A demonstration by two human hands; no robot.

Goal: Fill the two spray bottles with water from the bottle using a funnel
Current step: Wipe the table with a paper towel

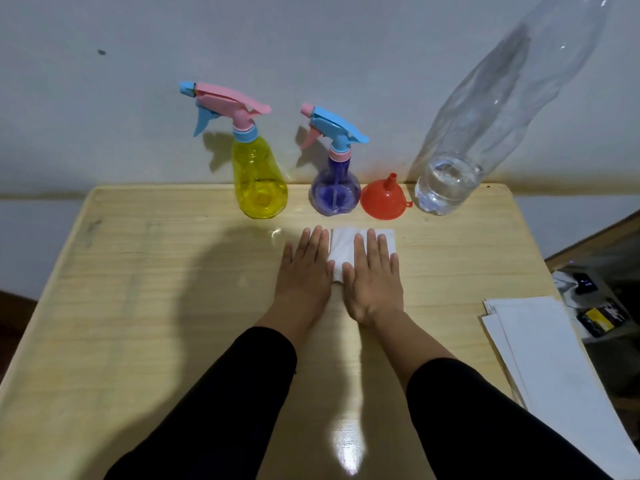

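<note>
A pale wood-grain table [138, 306] is being set against a whitish wall [311, 36], which is being marked by 1 small dark spot [101, 52] and brownish staining along its base. Overhead light is being reflected as a bright glare patch [348, 448] on the tabletop's near edge.

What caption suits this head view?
Both hands, left and right, flat on a tissue before spray bottles, funnel and water bottle.
</note>
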